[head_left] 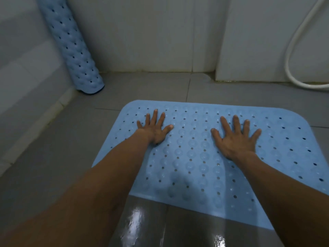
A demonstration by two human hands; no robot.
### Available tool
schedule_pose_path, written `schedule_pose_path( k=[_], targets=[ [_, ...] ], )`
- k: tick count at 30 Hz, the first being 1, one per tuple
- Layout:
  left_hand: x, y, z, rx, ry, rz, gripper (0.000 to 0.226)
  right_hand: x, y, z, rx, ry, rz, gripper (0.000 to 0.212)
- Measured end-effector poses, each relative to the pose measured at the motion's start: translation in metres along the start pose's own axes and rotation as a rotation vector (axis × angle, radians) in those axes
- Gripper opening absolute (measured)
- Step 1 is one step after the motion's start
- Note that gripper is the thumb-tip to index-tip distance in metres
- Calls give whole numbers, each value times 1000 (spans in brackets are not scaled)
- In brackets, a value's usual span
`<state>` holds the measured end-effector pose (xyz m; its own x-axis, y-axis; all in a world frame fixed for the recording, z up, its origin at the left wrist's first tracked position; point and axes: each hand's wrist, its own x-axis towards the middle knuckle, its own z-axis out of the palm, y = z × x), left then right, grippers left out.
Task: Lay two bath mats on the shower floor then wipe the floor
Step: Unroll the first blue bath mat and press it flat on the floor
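Observation:
A light blue bath mat (192, 150) with rows of small holes lies flat on the grey tiled shower floor (53, 157). My left hand (155, 128) presses palm-down on its far left part, fingers spread. My right hand (235, 138) rests flat on the mat's middle right, fingers also spread. Neither hand holds anything. A second blue mat (71, 45), rolled into a tube, stands upright in the back left corner against the wall.
White wall panels close off the back and left. A white shower hose (292, 56) loops down the right wall to the floor. The floor tile near the front edge (151, 225) is wet and glossy.

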<state>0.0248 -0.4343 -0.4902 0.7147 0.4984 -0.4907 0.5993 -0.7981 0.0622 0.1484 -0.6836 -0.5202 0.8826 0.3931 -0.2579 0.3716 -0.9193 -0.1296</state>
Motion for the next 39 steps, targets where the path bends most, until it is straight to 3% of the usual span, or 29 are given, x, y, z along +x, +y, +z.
schedule_pose_path(
  k=[1, 3, 9, 15, 23, 26, 31, 36, 39],
  targets=[
    [0, 4, 2, -7, 0, -2, 80, -3, 1, -1, 16, -10, -2, 72],
    [18, -79, -23, -55, 88, 109, 78, -17, -92, -6, -6, 105, 13, 68],
    [9, -87, -20, -115, 359, 214, 69, -18, -133, -16, 37, 82, -225, 63],
    [48, -100, -35, -65, 419, 296, 68, 20, -200, -7, 97, 152, -254, 62],
    [68, -102, -5, -59, 468, 314, 68, 38, -215, 20, 77, 154, -96, 64],
    [66, -102, -8, -24, 542, 240, 73, 37, -222, 19, 74, 187, -67, 64],
    [67, -100, -7, -34, 503, 227, 74, 33, -220, 21, 48, 204, -157, 71],
    [69, -104, -6, -92, 603, 300, 64, 34, -220, 20, 108, 188, -192, 71],
    [67, -102, -10, -99, 546, 298, 67, 33, -221, 20, 121, 194, -185, 72]
  ],
)
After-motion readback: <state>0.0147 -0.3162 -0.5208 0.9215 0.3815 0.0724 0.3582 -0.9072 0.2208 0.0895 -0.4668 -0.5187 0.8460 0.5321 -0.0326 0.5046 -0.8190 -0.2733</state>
